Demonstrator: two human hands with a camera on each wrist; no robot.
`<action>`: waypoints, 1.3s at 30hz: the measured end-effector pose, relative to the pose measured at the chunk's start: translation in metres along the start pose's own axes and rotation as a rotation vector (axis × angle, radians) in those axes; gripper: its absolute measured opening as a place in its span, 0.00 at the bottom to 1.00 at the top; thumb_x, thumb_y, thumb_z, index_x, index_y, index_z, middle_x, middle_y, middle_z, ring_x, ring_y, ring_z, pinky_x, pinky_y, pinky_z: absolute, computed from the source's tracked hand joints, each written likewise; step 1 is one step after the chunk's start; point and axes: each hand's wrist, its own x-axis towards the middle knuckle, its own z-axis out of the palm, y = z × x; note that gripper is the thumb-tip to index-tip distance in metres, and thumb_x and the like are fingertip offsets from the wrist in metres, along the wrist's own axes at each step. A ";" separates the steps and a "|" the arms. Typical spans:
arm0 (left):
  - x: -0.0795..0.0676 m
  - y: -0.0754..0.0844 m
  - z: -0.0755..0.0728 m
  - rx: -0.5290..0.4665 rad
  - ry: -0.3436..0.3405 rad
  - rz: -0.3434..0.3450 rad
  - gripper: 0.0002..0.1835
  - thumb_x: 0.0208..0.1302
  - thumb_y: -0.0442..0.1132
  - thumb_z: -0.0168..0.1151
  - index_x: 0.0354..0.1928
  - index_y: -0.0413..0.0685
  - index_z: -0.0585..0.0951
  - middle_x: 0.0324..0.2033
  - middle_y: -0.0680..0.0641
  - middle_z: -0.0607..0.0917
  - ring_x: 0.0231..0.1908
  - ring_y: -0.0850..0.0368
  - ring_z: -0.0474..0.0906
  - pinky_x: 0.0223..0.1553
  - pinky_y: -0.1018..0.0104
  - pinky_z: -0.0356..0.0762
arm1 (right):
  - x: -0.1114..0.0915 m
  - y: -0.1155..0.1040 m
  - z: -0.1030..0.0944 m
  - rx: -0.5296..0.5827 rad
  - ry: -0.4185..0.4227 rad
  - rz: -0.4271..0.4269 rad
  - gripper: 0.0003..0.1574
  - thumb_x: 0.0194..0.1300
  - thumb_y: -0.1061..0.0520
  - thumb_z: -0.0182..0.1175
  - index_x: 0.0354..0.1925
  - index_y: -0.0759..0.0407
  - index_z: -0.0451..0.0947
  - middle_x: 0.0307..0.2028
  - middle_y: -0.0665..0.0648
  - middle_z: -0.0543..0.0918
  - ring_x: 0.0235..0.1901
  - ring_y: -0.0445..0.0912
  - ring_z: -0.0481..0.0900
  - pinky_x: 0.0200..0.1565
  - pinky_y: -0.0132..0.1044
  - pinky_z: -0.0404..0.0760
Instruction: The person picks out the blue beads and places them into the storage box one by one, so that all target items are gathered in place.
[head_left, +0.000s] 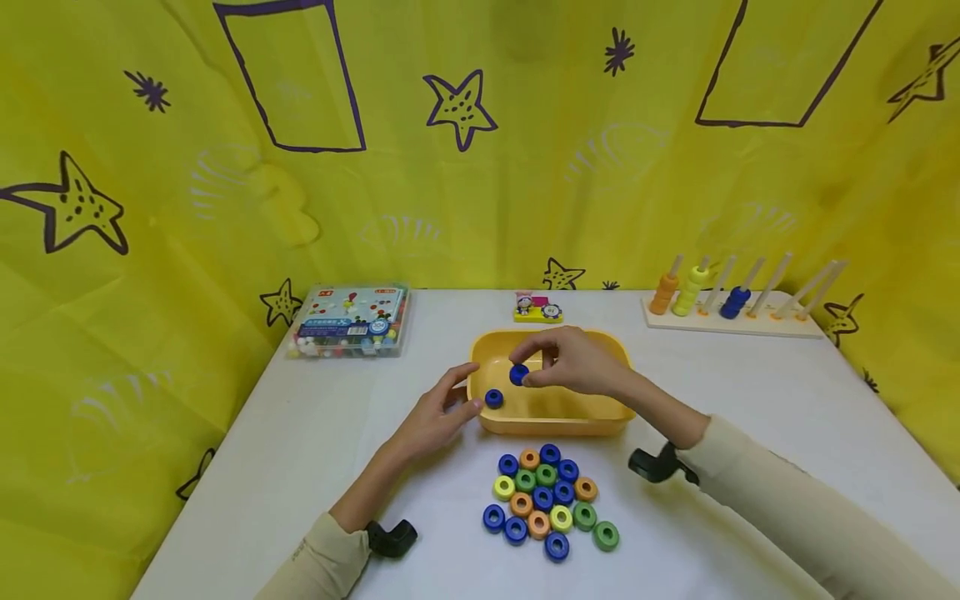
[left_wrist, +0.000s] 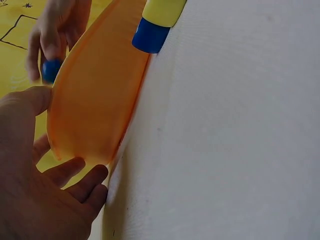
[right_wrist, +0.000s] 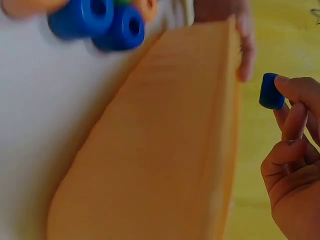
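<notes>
Between thumb and fingertips, my right hand (head_left: pixel 573 360) pinches a blue bead (head_left: pixel 519 374), held over the inside of a yellow plastic basin (head_left: pixel 555 427). That bead (right_wrist: pixel 271 91) appears side-on in the right wrist view, above the rim. Another blue bead (head_left: pixel 493 398) lies inside the basin by its left end. My left hand (head_left: pixel 433 419) rests against this end, fingers spread and relaxed, one fingertip at the rim. In the left wrist view the left hand's fingers (left_wrist: pixel 75 167) lie along the outer wall. A loose group of blue, green, orange and yellow beads, including a green bead (head_left: pixel 606 536), lies in front.
A wooden peg board (head_left: pixel 738 323) with some stacked beads stands at the back right. At the back left lies a clear box (head_left: pixel 348 321) of colourful pieces. A small colourful toy block (head_left: pixel 537 308) sits behind the basin. Yellow cloth (head_left: pixel 480 208) hangs behind the white table (head_left: pixel 750 417).
</notes>
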 end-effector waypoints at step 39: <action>-0.015 0.039 -0.010 -0.002 -0.037 0.012 0.30 0.67 0.46 0.54 0.69 0.53 0.58 0.66 0.41 0.63 0.61 0.44 0.65 0.58 0.44 0.61 | 0.040 0.028 0.030 0.078 -0.051 0.024 0.18 0.56 0.53 0.68 0.46 0.55 0.81 0.41 0.53 0.82 0.26 0.48 0.71 0.26 0.34 0.70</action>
